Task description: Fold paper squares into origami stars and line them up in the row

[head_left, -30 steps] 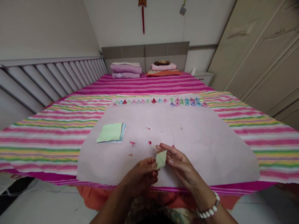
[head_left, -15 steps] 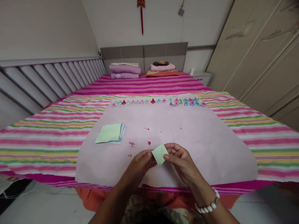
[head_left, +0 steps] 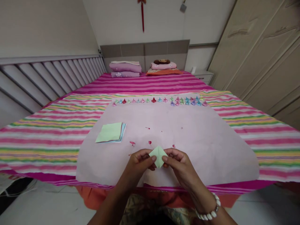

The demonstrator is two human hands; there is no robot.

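Between my hands is a small light-green origami paper [head_left: 158, 153], folded into a diamond with a crease or slit running down its middle. My left hand [head_left: 142, 159] pinches its left corner, thumb on the front face and fingers behind. On the right corner, my right hand [head_left: 177, 160] grips in the same way; a white bead bracelet [head_left: 212, 214] circles that wrist. The paper is held up just above the pale sheet [head_left: 211, 140] near its front edge. Several tiny red scraps [head_left: 150, 142] lie just beyond my hands.
A stack of square paper [head_left: 109, 132], green on top, lies to the left. Along the sheet's far edge stands a row of several small coloured folded-paper pieces [head_left: 153, 100]. Folded bedding [head_left: 125, 68] sits by the headboard, and a slatted rail [head_left: 58, 73] runs along the left.
My left hand has shifted its hold, and its thumb now presses the paper's front. The paper has turned to a more upright diamond and moved slightly left. A red scrap shows beyond my right hand.
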